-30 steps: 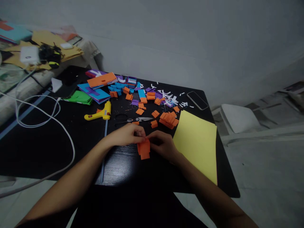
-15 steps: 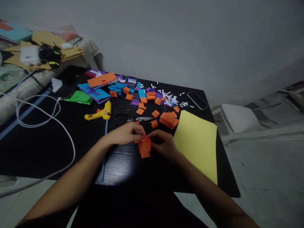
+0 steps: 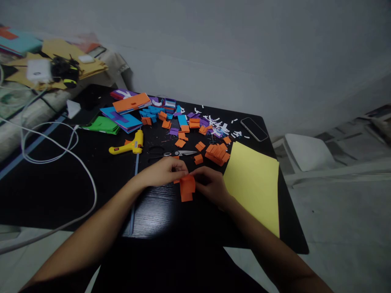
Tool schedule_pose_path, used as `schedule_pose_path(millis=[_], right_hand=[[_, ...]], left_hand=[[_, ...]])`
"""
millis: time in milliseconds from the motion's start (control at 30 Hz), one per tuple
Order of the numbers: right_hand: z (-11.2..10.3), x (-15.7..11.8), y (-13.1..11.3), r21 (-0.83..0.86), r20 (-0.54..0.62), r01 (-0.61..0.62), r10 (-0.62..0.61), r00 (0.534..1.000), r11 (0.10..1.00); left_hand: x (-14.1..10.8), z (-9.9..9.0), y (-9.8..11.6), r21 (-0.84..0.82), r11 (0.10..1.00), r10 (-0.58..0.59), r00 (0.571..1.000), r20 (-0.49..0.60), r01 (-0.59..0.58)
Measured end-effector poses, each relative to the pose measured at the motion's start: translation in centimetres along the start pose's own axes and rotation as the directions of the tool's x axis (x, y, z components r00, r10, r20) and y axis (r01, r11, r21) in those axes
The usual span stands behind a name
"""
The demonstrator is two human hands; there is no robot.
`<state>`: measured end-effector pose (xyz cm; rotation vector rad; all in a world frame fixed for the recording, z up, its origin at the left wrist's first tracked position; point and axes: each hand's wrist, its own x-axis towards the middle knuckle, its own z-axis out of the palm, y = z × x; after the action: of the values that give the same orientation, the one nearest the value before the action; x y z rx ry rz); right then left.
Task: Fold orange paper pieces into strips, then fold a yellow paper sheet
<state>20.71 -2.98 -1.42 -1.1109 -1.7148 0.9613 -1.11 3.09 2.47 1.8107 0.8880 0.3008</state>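
Observation:
An orange paper piece [image 3: 187,188] hangs between my two hands over the black table [image 3: 207,224]. My left hand [image 3: 166,171] pinches its top left edge, and my right hand [image 3: 212,185] pinches the top right. Just beyond my hands lie black-handled scissors [image 3: 183,153] with their blades toward the right. Several folded orange papers [image 3: 217,154] are heaped above my right hand, with a few single ones around them. A yellow glue gun [image 3: 130,145] rests to the left of the scissors.
Yellow sheets [image 3: 253,183] lie right of my right hand, a phone [image 3: 254,129] behind them. White scraps [image 3: 216,126] and colored papers [image 3: 131,103] cover the table's back. A white cable [image 3: 87,171] loops at left. A white chair [image 3: 308,152] stands at the right.
The orange paper between my hands has shifted and turned slightly. Both hands have barely moved and keep their pinch on it.

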Motion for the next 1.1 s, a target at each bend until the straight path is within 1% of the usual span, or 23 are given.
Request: schedule_pose_path(millis=[100,200,333,467,667,833,1000,1100], right_hand=[[-0.09,0.07,-0.08,-0.006,0.017,0.003,-0.003,1.0,1.0],[-0.2,0.11,-0.22,-0.013,0.056,0.04,-0.039,0.998,0.999],[-0.23,0.06,-0.34,-0.01,0.083,0.065,-0.064,0.994,0.998],[-0.15,0.0,-0.3,-0.012,0.093,0.045,-0.043,0.995,0.999],[-0.13,0.07,-0.26,-0.016,0.078,0.032,-0.03,0.996,0.999],[-0.15,0.06,-0.27,-0.026,0.087,0.04,-0.037,0.996,0.999],[-0.18,0.06,-0.06,-0.014,0.092,0.05,-0.048,0.995,0.999],[-0.19,0.08,0.0,-0.012,0.101,0.053,-0.052,0.994,0.999]], left_hand=[[-0.01,0.08,-0.07,-0.046,0.999,-0.015,1.0,0.026,0.016],[0.04,0.2,-0.08,-0.082,0.996,-0.031,0.998,0.058,0.036],[0.04,0.32,0.03,-0.072,0.996,-0.045,0.997,0.064,0.049],[-0.05,0.22,0.12,-0.053,0.997,-0.044,0.996,0.082,0.049],[-0.05,-0.2,-0.01,-0.042,0.998,-0.038,0.993,0.111,0.042],[-0.03,-0.31,-0.07,-0.016,0.999,-0.035,0.994,0.099,0.037],[0.03,0.15,0.0,-0.053,0.996,-0.069,0.994,0.088,0.073],[0.06,0.33,0.09,-0.042,0.997,-0.061,0.994,0.086,0.065]])
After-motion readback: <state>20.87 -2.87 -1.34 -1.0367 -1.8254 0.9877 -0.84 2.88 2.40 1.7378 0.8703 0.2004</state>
